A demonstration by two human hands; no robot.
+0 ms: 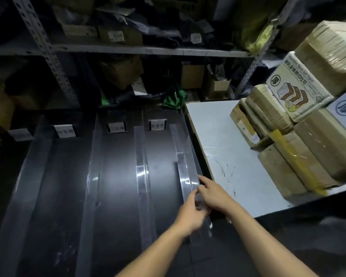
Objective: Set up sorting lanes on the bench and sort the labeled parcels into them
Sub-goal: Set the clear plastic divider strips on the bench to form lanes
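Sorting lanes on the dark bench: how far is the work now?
Done: clear dividers lie along the bench, with label cards at the far end. In hand: both hands, left hand and right hand, hold the rightmost divider. Left: the parcels stand unsorted on the white table.

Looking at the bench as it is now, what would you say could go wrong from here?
1. Both the left hand and the right hand grip the near end of the rightmost clear divider strip, right at the dark bench edge; it might slip into the gap beside the white table.
2. The stacked parcels lean high on that table and may topple once some are pulled out.
3. The lane labels look blurred in dim light, so missorting seems possible.
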